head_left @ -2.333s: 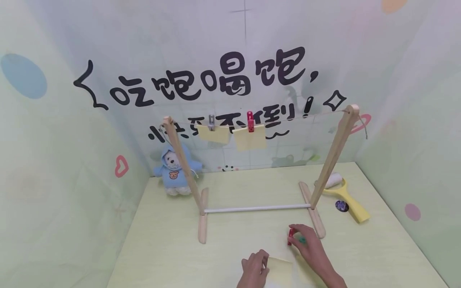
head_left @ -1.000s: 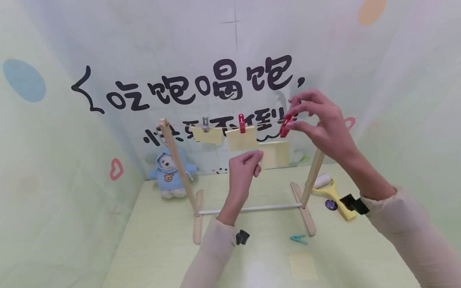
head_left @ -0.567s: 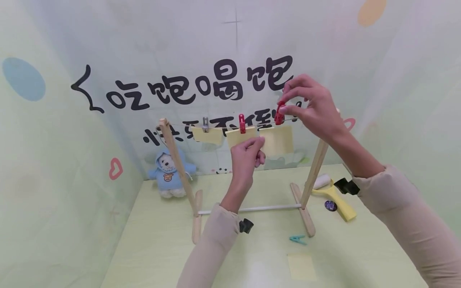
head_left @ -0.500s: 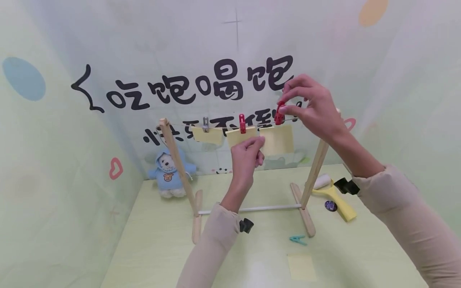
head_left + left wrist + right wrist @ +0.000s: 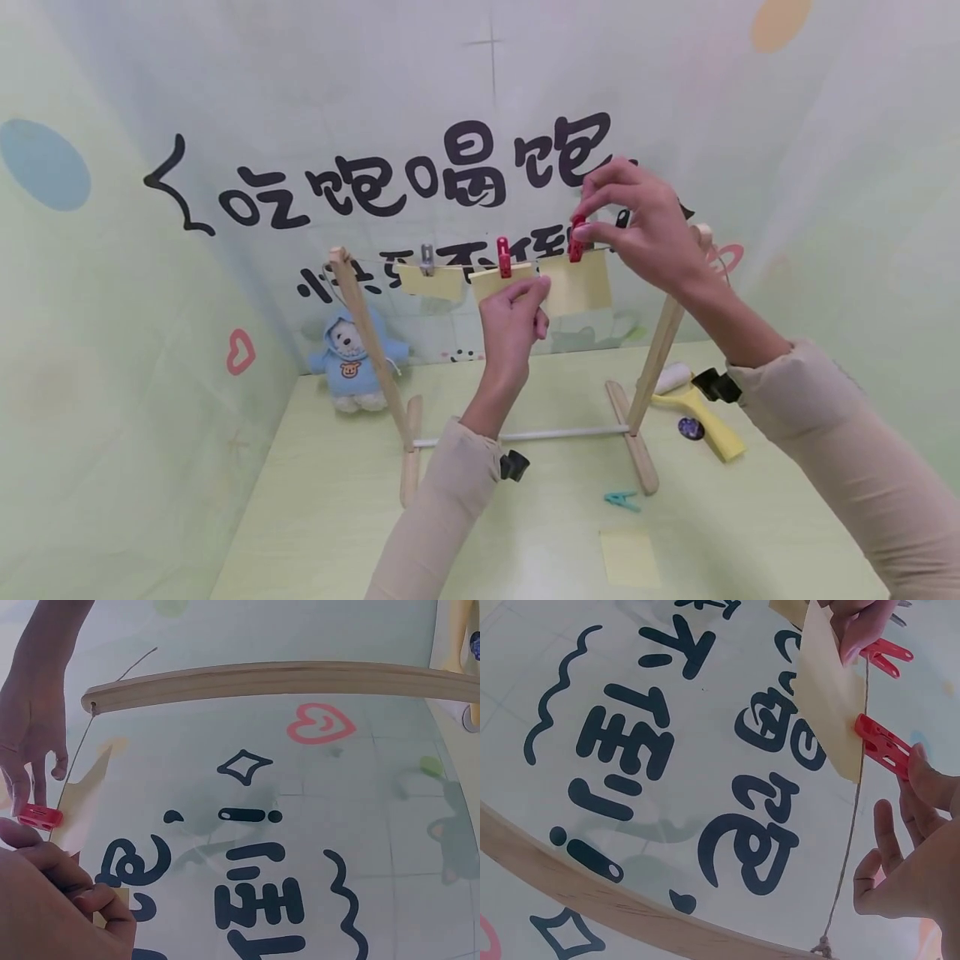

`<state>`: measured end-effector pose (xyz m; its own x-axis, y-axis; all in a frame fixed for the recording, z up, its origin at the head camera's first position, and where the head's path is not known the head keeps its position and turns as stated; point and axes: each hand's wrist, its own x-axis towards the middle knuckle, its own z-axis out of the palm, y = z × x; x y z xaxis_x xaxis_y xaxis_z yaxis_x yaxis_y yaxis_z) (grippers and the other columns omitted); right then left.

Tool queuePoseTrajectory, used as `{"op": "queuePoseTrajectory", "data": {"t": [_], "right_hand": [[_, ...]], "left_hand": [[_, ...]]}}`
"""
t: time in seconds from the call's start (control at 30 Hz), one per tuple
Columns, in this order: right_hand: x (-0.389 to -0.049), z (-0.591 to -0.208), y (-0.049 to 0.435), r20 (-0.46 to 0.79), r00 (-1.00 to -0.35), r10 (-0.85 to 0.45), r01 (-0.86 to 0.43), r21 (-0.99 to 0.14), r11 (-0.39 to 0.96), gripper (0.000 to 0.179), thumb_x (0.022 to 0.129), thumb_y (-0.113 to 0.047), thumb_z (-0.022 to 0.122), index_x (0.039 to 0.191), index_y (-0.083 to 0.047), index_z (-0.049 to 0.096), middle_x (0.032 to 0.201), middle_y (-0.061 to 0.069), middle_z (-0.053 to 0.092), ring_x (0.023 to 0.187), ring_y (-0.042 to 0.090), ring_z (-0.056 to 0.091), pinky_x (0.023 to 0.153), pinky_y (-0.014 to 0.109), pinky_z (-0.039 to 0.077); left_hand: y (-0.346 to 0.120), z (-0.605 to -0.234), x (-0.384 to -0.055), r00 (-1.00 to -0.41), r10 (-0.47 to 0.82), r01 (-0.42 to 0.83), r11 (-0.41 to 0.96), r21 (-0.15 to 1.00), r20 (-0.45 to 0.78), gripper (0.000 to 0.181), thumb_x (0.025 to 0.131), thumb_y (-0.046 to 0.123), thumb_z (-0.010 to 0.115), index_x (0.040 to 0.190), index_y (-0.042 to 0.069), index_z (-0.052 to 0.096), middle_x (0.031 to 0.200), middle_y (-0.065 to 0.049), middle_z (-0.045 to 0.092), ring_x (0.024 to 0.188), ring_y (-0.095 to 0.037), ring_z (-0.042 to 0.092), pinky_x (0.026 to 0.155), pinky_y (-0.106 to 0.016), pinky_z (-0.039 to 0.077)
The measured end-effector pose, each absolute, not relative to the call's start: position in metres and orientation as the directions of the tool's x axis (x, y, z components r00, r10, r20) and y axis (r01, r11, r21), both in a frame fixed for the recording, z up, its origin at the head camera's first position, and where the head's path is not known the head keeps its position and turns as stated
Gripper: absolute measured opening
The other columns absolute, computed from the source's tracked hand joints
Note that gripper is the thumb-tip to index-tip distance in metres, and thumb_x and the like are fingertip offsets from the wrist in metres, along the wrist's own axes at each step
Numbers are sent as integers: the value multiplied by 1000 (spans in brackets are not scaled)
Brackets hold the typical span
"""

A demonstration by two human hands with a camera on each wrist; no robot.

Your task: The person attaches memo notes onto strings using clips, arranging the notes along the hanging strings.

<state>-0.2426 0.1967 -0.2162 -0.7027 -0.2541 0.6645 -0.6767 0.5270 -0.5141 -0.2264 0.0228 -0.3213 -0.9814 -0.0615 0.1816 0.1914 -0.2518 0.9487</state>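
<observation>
A string [image 5: 845,862] runs between the posts of a wooden frame [image 5: 660,358]. My left hand [image 5: 513,321] pinches the left edge of a yellow sticky note [image 5: 585,285], holding it up at the string. Between thumb and fingers of my right hand [image 5: 637,221] is a red clothespin [image 5: 883,745], its jaws at the string and the note's top edge. Left of it, another red clothespin [image 5: 504,257] and a grey clothespin [image 5: 427,259] hold two more notes on the string; my left hand partly covers the nearer one.
On the table lie a teal clothespin [image 5: 622,500] and a flat yellow note [image 5: 628,557]. A yellow-handled lint roller [image 5: 708,421] and a dark round disc [image 5: 691,428] are at the right. A plush bear in blue [image 5: 358,362] sits behind the left post.
Both hands have risen from the table to the string, bringing the note and the red clothespin. Over the last half second the clothespin has come down slightly onto the note's top edge.
</observation>
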Motion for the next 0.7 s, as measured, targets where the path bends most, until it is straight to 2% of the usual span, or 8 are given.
{"op": "queuePoseTrajectory", "data": {"t": [0.1, 0.17, 0.43, 0.7], "right_hand": [[-244, -218, 195, 652, -709, -270, -673, -509, 537, 11, 93, 4, 85, 102, 8, 81, 120, 18, 66, 129, 30, 57, 118, 48, 38], [-244, -220, 195, 638, -716, -284, -668, -508, 544, 12, 93, 4, 85, 103, 8, 80, 121, 19, 65, 129, 32, 56, 117, 51, 39], [-245, -220, 194, 586, -741, -328, -647, -491, 584, 21, 91, 1, 87, 109, 9, 80, 125, 19, 63, 132, 35, 54, 117, 55, 40], [-243, -219, 195, 562, -745, -360, -646, -472, 600, 31, 92, -4, 88, 120, 7, 80, 127, 19, 62, 128, 35, 54, 112, 53, 42]], "left_hand": [[22, -321, -227, -981, -65, 192, -252, 948, 182, 24, 107, 15, 74, 121, -4, 79, 53, 6, 53, 46, -6, 46, 45, -19, 27], [22, -321, -226, -981, -69, 195, -248, 949, 184, 24, 107, 15, 74, 120, -3, 80, 53, 5, 53, 46, -6, 46, 45, -19, 27], [23, -325, -227, -976, -73, 215, -208, 954, 204, 23, 108, 17, 73, 119, -1, 81, 51, 5, 52, 46, -7, 47, 45, -21, 26], [22, -324, -227, -975, -70, 219, -204, 954, 209, 23, 107, 16, 73, 119, -3, 80, 51, 6, 53, 45, -6, 47, 44, -21, 23]]}}
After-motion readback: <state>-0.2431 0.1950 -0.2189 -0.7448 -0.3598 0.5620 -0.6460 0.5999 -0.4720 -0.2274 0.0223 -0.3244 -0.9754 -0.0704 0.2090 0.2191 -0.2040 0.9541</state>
